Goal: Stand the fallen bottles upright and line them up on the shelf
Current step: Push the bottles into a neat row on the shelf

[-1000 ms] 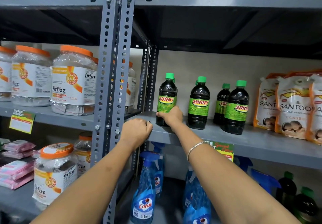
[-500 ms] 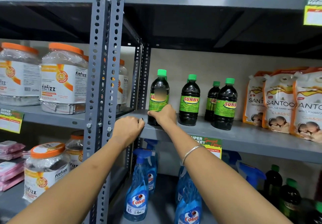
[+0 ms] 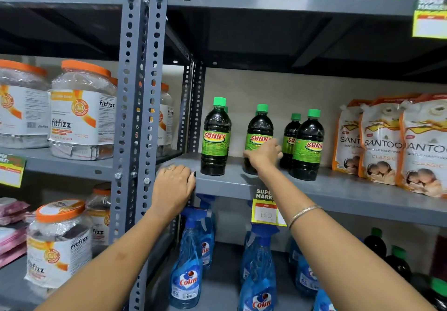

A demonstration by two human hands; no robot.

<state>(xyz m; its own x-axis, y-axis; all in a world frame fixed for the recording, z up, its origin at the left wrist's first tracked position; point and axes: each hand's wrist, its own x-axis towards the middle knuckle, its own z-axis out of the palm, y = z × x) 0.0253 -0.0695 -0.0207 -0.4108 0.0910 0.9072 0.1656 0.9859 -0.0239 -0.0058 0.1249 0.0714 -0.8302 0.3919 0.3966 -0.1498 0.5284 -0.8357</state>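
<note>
Four dark Sunny bottles with green caps are seen standing upright on the grey metal shelf, set between the perforated upright post and a row of Santoor hand-wash pouches. The leftmost Sunny bottle is placed alone near the shelf's left end, well apart from the others and untouched. The second Sunny bottle is gripped low on its body by the right hand, whose fingers are curled around the lower label and base; a thin bracelet is worn on that wrist. Further right, a third Sunny bottle is set toward the back, partly hidden behind the front right Sunny bottle, which is placed just beside the pouches. The left hand is laid over the front left corner of the shelf, its fingers bent down over the edge and holding no bottle. A yellow price tag is hung from the shelf's front lip, partly covered by the right forearm. Blue Colin spray bottles are stocked on the level below, and orange-lidded Fitfizz jars are stored in the bay to the left.
</note>
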